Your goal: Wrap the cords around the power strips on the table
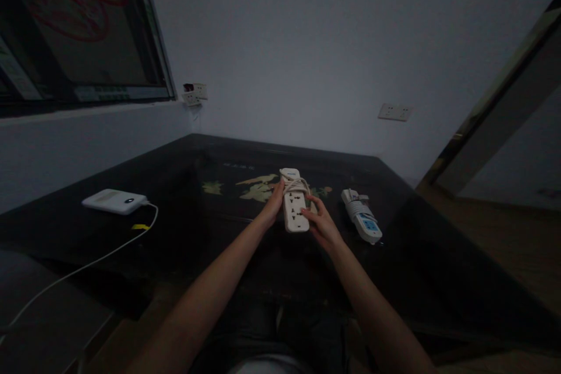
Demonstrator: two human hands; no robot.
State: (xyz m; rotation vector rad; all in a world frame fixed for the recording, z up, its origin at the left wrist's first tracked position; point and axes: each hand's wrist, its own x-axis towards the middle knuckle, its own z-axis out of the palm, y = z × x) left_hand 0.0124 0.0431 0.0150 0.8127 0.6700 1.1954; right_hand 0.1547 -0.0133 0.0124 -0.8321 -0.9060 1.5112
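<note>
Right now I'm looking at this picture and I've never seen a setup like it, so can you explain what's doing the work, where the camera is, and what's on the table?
There's no machine here, just a person's two bare hands. The single picture comes from a camera worn on their head, looking forward and down, so their arms reach in from the bottom.

The left hand and right hand hold a white power strip between them, with its cord looped around it.

On the dark table, a second power strip, also wrapped in its cord, lies to the right. Far left is a flat white device with a cable running over the table's edge; I can't tell exactly what it is.
</note>
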